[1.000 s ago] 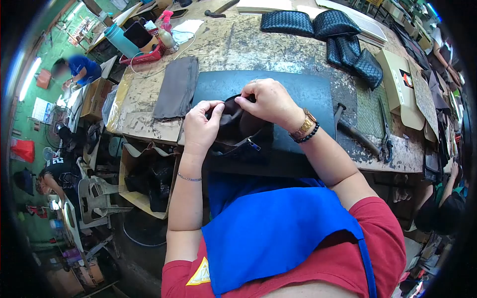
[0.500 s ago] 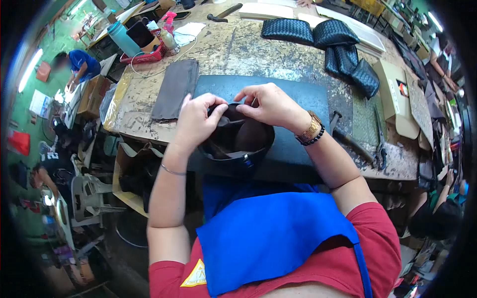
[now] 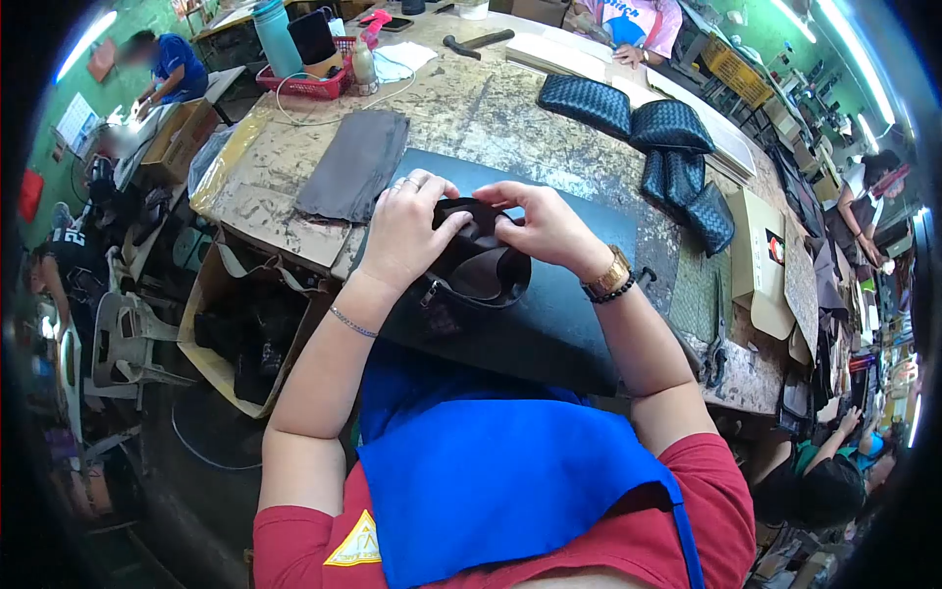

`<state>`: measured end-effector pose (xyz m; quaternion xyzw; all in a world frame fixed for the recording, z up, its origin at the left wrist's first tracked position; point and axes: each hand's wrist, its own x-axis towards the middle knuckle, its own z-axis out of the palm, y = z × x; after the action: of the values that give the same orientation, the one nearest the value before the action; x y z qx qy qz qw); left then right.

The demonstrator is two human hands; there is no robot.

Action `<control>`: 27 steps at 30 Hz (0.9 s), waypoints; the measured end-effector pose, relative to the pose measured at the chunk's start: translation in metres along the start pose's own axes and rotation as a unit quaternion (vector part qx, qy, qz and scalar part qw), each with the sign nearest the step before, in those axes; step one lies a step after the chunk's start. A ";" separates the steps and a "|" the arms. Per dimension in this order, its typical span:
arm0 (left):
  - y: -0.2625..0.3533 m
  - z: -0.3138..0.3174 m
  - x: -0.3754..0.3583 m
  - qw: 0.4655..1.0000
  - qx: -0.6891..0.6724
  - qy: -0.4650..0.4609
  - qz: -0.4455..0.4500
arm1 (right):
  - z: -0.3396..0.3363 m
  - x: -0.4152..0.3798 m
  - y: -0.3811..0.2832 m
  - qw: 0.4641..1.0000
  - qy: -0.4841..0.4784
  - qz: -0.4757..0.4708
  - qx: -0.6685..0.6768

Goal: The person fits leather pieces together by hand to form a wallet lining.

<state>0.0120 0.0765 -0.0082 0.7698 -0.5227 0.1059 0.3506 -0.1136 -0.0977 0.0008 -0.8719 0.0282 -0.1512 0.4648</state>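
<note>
A dark bag [image 3: 483,278] with a brown lining stands with its mouth up on a black board [image 3: 569,314], close to my body. A small metal fitting shows on its near left side. My left hand [image 3: 417,226] is closed on the far left part of the rim, its thumb inside the mouth. Across from it, my right hand [image 3: 549,228] pinches the far right part of the rim, thumb inside and fingers bent over the edge. The fingertips are partly hidden by the dark material.
Folded dark cloth [image 3: 355,162] lies left of the board. Black woven pieces [image 3: 672,128] sit at the far right, near an open cardboard box [image 3: 770,245] and scissors [image 3: 716,353]. A hammer [image 3: 478,42] and a red basket [image 3: 306,83] are farther back. A person [image 3: 628,29] is across the table.
My view has shifted, showing more of the room ahead. The bag has turned slightly, so its metal fitting now appears at the near left. Both hands remain at the far rim.
</note>
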 end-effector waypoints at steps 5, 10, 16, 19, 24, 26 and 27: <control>-0.002 -0.001 -0.003 1.000 0.021 -0.010 -0.006 | -0.007 0.013 -0.015 0.995 -0.065 0.022 -0.077; 0.000 -0.009 -0.005 0.992 0.016 -0.106 -0.060 | -0.007 0.013 -0.007 0.991 -0.032 -0.016 -0.127; -0.001 0.001 -0.007 0.997 -0.071 -0.018 0.036 | -0.007 0.009 -0.004 0.989 -0.022 -0.036 -0.141; -0.008 0.008 -0.004 0.972 -0.221 -0.056 -0.050 | -0.009 0.008 0.001 0.992 -0.005 -0.036 -0.124; -0.007 0.008 -0.004 0.941 -0.288 -0.090 -0.151 | -0.011 0.008 -0.001 0.987 -0.009 -0.037 -0.155; -0.010 0.010 -0.003 0.943 -0.275 -0.100 -0.160 | -0.012 0.009 -0.002 0.980 -0.008 -0.069 -0.186; -0.010 0.011 -0.003 0.943 -0.269 -0.106 -0.164 | -0.013 0.010 -0.002 0.976 -0.008 -0.085 -0.201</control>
<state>0.0176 0.0734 -0.0225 0.7286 -0.4325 -0.1797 0.4998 -0.1082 -0.1087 0.0110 -0.9478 -0.0196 -0.1746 0.2661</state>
